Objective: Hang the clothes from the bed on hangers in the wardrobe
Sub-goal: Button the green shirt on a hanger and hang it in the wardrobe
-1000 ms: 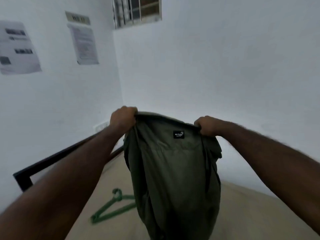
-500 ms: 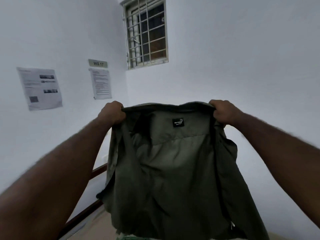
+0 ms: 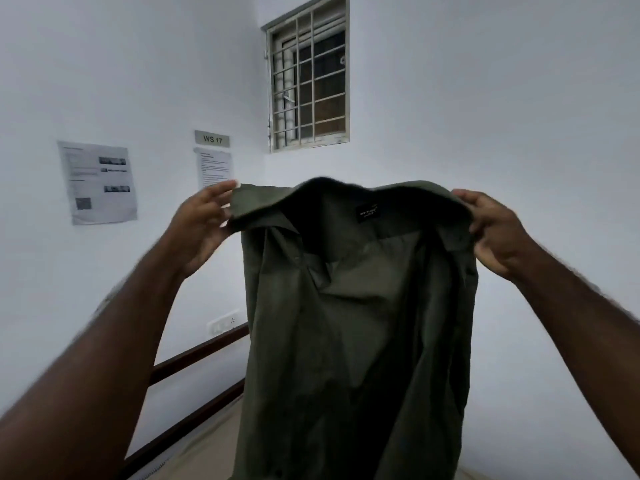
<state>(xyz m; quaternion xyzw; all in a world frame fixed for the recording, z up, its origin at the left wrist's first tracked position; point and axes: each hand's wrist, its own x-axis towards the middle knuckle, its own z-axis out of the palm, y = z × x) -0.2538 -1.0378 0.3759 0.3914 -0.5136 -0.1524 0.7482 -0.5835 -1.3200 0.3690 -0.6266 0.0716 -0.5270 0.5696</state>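
The olive shirt (image 3: 353,323) hung at frame centre, opened out for hanging. The left hand (image 3: 202,225) pinched its collar end, fingers nearly straight; the right hand (image 3: 498,237) gripped the other end. Next it probably needed a hanger.

The shirt (image 3: 356,323) runs off the lower edge, so its hem cannot be seen, and its sleeves are lost among the dark folds. It covers most of the bed (image 3: 207,455), of which only a beige strip shows at bottom left, and the far end of the dark rail (image 3: 194,358). The left hand (image 3: 201,226) is smeared by motion; whether its thumb pinches the collar cannot be told. The right hand (image 3: 498,233) curls on the collar's other end, its fingertips partly hidden by cloth. The label (image 3: 367,213) is too blurred to read, and the print on the wall sheets (image 3: 98,181) is too small. The window (image 3: 308,81) is cut by the top edge.
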